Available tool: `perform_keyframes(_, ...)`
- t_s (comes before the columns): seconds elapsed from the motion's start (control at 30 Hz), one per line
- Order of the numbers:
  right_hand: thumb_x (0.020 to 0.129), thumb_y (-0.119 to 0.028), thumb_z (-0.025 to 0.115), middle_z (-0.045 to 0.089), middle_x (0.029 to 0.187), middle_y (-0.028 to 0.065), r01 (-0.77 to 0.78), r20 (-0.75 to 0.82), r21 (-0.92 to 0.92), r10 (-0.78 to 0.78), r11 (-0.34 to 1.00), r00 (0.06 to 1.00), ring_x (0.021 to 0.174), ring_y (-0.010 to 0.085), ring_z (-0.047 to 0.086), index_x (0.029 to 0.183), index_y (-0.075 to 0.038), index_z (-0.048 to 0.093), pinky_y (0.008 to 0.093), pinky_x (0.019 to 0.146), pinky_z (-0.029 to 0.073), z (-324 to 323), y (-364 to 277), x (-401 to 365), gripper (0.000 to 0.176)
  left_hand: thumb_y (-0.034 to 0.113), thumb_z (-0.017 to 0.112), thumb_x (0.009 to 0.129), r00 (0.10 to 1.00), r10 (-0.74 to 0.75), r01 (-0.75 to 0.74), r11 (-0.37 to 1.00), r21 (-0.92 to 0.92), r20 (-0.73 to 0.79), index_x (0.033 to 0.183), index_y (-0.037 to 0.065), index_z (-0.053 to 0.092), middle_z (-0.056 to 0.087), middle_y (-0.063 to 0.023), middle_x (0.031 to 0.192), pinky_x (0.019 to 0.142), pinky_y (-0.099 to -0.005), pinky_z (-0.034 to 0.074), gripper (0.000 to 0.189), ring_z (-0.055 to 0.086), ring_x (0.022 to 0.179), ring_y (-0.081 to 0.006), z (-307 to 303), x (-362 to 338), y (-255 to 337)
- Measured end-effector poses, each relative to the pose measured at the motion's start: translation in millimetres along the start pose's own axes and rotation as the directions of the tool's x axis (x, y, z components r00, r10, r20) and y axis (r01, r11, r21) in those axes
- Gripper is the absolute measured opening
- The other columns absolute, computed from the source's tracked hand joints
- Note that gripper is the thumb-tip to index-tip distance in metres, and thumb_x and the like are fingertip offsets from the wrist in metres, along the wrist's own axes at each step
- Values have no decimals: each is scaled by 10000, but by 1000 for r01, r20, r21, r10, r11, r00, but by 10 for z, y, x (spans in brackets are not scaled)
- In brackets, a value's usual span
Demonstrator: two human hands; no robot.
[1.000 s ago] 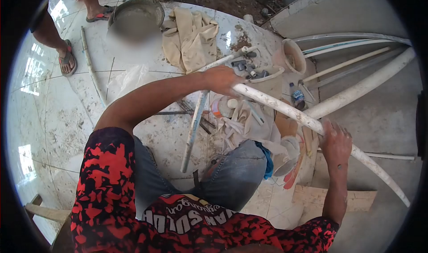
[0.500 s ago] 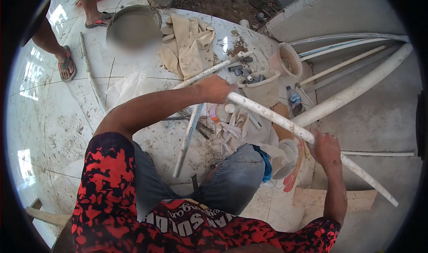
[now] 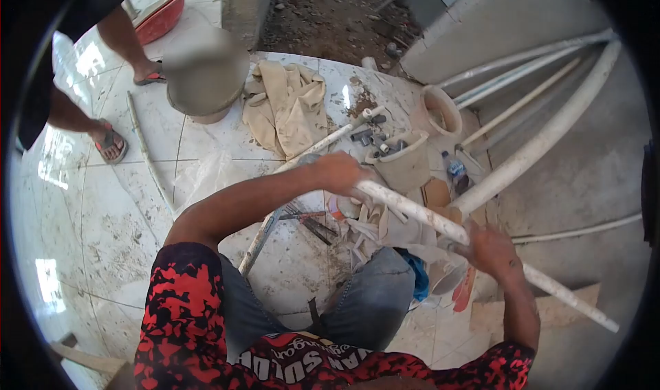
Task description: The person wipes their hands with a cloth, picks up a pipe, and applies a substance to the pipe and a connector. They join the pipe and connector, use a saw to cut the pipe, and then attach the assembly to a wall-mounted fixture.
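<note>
I hold a long dirty white pipe (image 3: pixel 419 215) across my lap. My left hand (image 3: pixel 340 173) grips its near end over my knee. My right hand (image 3: pixel 489 250) is closed around it farther along, and the pipe runs on past that hand down to the right. Below my left forearm a thinner grey-white pipe (image 3: pixel 265 232) lies slanted on the tiled floor. Just beyond my left hand stands a small bucket (image 3: pixel 405 164) holding several grey pipe fittings.
Crumpled beige cloth (image 3: pixel 285 105) lies on the tiles ahead. A grey bucket (image 3: pixel 203 74) stands beyond it, next to another person's sandalled feet (image 3: pixel 110 142). Several long white pipes (image 3: pixel 543 139) lean along the wall on the right. A second pot (image 3: pixel 440 112) and a small bottle (image 3: pixel 457 173) stand nearby.
My view has tilted down and back, so everything sits lower in frame. Both hands have drawn the pipe closer to my lap, my right hand now nearer my knee.
</note>
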State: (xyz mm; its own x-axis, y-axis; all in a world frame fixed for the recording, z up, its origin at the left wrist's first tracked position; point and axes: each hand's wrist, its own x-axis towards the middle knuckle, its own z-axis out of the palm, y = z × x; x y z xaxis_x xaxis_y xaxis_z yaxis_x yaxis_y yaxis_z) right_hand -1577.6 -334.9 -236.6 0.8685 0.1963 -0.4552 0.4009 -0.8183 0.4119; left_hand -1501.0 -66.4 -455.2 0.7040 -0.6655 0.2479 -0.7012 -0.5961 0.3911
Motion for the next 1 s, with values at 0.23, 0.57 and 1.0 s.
perform_keyframes(0.23, 731, -420, 644, 605, 849, 182, 101, 12, 45, -102, 994, 995, 836, 349, 586, 1013, -75, 544, 434, 771, 461, 95, 542, 59, 456, 425, 644, 676, 977, -158, 164, 986, -29, 140, 942, 197, 617, 628, -100, 766, 644, -439, 463, 351, 602, 705, -317, 224, -298, -646)
perform_keyframes(0.57, 699, -305, 658, 609, 872, 149, -225, -177, 7, 223, 974, 959, 877, 323, 576, 924, -101, 569, 450, 770, 448, 561, 1813, -101, 316, 270, 661, 616, 962, -239, 241, 971, 3, 129, 825, 106, 642, 629, -151, 753, 674, -427, 478, 266, 596, 718, -351, 78, -424, -843)
perform_keyframes(1.0, 755, -308, 608, 603, 959, 117, 51, -432, -8, -49, 999, 901, 857, 308, 604, 1105, -159, 524, 436, 734, 482, 1132, 1148, 301, 390, 316, 628, 654, 921, -236, 264, 963, -50, 311, 827, 109, 641, 627, -159, 789, 694, -430, 471, 269, 600, 768, -339, 172, -313, -726)
